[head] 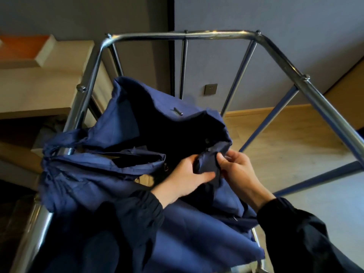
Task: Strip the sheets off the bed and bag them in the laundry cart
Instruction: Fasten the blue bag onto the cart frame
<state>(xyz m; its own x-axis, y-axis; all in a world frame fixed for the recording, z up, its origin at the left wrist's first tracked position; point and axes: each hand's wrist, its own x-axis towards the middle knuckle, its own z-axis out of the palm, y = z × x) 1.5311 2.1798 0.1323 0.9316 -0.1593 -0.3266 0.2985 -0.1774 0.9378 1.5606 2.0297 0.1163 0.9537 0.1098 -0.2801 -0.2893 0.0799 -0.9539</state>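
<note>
- Gripping one fold of the blue bag (118, 125): left hand (183, 176) and right hand (238, 170), fingers curled round the cloth.
- Bag droops slack within the metal cart frame (197, 35).

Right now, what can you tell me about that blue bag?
The bag is dark blue, thin, crinkly cloth. It sags loosely inside the shiny metal cart frame, with one corner draped over the rail on the left. Its mouth gapes open, dark inside. Small metal fasteners dot its edge. The left hand and right hand both pinch a fold of its rim.
</note>
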